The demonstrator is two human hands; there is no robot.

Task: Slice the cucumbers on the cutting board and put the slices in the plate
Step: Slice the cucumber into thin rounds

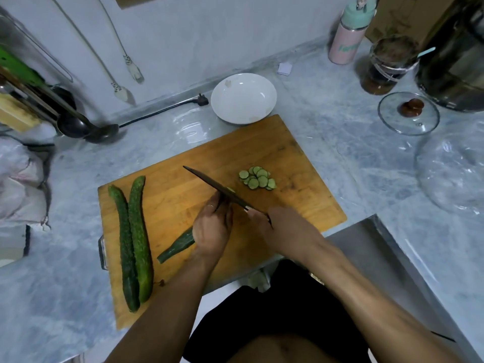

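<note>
A wooden cutting board [264,142] lies on the marble counter. My left hand [212,229] grips a cucumber [176,248] whose tail sticks out toward the lower left. My right hand [284,227] holds the handle of a dark knife [209,184], its blade edge-down right beside my left fingers. A small pile of several cucumber slices [258,178] lies to the right of the blade. Two whole cucumbers [131,239] rest side by side at the board's left end. A white plate [243,98] holding no slices stands just beyond the board's far edge.
A glass lid [408,113], a dark jar [387,66], a pink bottle [347,40] and a metal pot [455,61] stand at the right. Ladles [86,127] and a black cord [162,108] lie at the left. Plastic bags [21,179] sit at the far left, a clear one [453,169] at the right.
</note>
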